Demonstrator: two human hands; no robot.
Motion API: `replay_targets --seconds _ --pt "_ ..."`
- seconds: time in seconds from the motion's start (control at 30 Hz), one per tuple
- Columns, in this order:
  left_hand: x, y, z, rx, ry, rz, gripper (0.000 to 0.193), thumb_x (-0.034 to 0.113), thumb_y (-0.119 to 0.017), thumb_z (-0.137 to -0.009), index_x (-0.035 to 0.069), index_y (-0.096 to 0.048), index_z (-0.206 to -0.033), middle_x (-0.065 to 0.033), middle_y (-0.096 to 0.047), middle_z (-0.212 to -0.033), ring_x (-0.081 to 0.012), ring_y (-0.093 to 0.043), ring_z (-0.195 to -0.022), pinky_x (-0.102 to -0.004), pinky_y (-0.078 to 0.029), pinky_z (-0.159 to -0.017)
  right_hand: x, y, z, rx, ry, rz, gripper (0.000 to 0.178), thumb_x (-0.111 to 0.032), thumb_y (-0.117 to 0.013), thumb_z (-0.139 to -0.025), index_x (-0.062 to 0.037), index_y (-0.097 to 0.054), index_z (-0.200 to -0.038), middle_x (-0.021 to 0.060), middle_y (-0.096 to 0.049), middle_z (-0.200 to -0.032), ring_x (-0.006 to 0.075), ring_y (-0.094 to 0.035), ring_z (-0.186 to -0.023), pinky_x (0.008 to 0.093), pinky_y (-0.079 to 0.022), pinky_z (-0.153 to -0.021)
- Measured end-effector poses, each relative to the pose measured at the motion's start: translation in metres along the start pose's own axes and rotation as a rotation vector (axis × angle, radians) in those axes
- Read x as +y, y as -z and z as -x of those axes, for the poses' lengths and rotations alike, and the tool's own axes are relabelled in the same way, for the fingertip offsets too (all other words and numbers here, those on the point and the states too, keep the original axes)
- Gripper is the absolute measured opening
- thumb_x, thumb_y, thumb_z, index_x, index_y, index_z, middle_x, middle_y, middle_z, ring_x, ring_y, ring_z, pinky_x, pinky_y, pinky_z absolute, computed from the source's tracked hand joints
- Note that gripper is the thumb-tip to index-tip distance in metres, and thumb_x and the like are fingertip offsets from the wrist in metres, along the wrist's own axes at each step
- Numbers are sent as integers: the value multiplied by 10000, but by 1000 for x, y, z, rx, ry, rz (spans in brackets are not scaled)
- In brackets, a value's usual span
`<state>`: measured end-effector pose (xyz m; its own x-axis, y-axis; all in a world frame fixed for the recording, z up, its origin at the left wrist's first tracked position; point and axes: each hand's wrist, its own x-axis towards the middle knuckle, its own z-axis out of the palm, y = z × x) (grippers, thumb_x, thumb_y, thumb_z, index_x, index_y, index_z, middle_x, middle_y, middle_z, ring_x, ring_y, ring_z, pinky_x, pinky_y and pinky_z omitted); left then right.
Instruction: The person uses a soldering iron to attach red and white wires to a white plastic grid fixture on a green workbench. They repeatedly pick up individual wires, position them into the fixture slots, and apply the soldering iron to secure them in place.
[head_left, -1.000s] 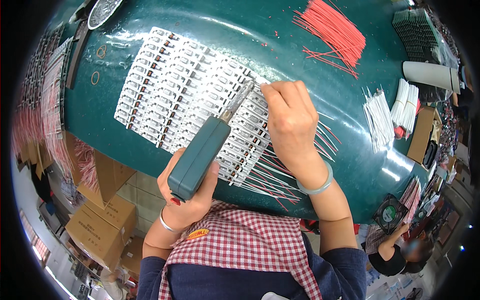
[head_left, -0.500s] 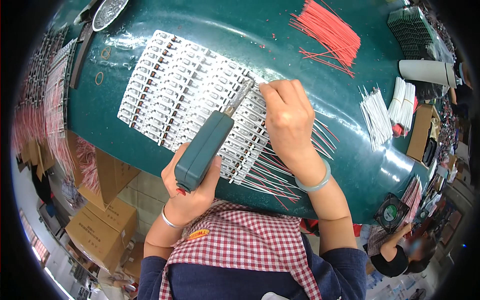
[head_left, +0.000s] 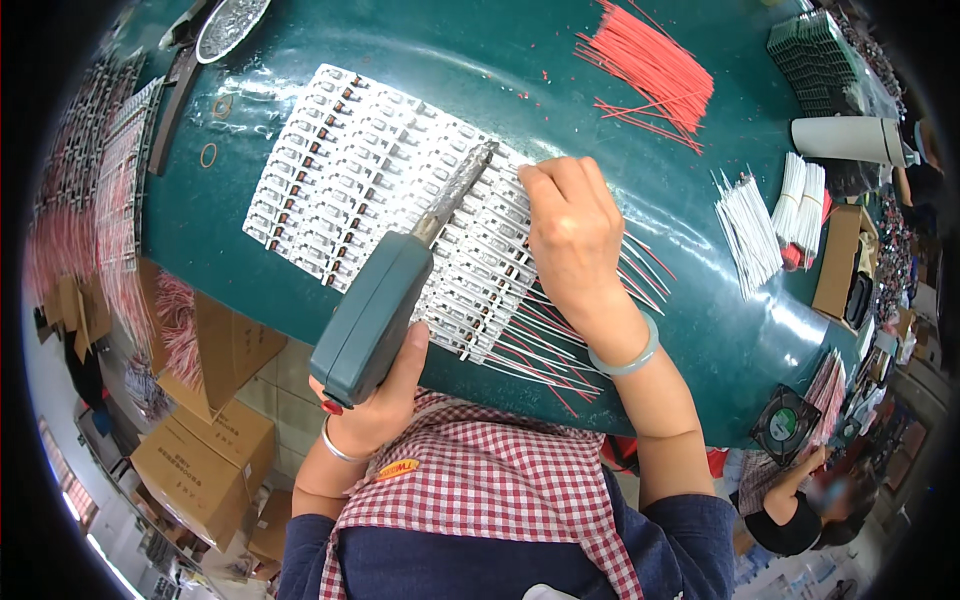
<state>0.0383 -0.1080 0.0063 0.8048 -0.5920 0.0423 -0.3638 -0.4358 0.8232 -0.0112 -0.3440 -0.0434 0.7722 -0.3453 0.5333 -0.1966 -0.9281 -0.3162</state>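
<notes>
My left hand is wrapped round the handle of a green soldering gun. Its long metal barrel slants up over a panel of small white circuit boards, the tip at the panel's upper right. Just right of that tip, my right hand is closed in a pinch at the panel's edge; what the fingertips hold is too small to make out. Red and white wires run from the panel's right rows, some passing under my right hand and wrist.
Loose red wires lie at the far right, with white wire bundles nearer. A white bottle, a cardboard box and a small fan line the right edge. A metal dish sits far left. A co-worker is lower right.
The soldering gun has shifted left and tilted, with its tip drawn away from my right fingertips. My right hand stays nearly in place, still pinching.
</notes>
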Motion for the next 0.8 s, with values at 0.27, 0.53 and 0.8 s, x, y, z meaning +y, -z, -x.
replay_targets --seconds 0.27,0.53,0.8 --pt "9 -3 3 56 125 237 239 64 -801 -849 -33 -728 -1055 -116 -740 -935 -191 -692 -734 -314 -542 -685 5 2 0 43 -58 -25 181 40 -649 -701 -2 -671 -876 108 -624 -882 282 -604 -821 390 -523 -695" --pt "-4 -6 9 120 161 447 304 -51 -723 -873 -63 -653 -1169 -73 -681 -902 -104 -573 -629 -251 -454 -556 82 83 50 98 -301 167 178 60 -705 -783 -17 -702 -944 112 -671 -932 314 -626 -887 404 -525 -757" --pt "-2 -11 3 114 155 514 326 -82 -687 -885 -53 -624 -1203 -109 -680 -1059 -98 -555 -593 -240 -436 -503 111 78 13 27 -150 211 493 27 -792 -671 -32 -692 -1151 110 -656 -1104 320 -603 -1041 408 -520 -888"
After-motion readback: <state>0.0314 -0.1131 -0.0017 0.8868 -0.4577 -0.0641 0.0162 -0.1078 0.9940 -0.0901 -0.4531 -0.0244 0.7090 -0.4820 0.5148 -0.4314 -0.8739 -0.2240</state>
